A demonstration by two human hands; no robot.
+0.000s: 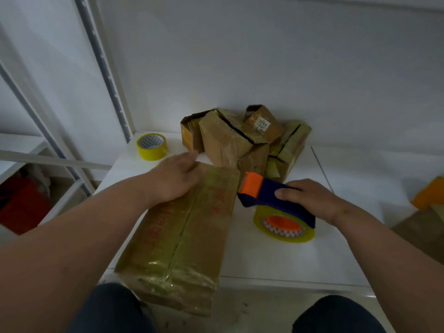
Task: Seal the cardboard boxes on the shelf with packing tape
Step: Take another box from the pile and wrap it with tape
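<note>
On the white shelf (264,255), taped box (182,236) under flat left hand (175,176), right hand (310,198) gripping tape dispenser (271,200).

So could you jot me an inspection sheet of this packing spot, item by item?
Surface: white shelf board, a seam line running across near its front edge.
Job's things: long cardboard box already taped, overhanging the front edge; blue and orange tape dispenser loaded with a yellowish roll.
Clutter: pile of small taped boxes at the back; spare yellow tape roll back left.
Hands: left hand rests on the long box's far end; right hand grips the dispenser.
Cables: nothing seen.
Surroundings: white wall; metal shelf upright at left; red object lower left.
</note>
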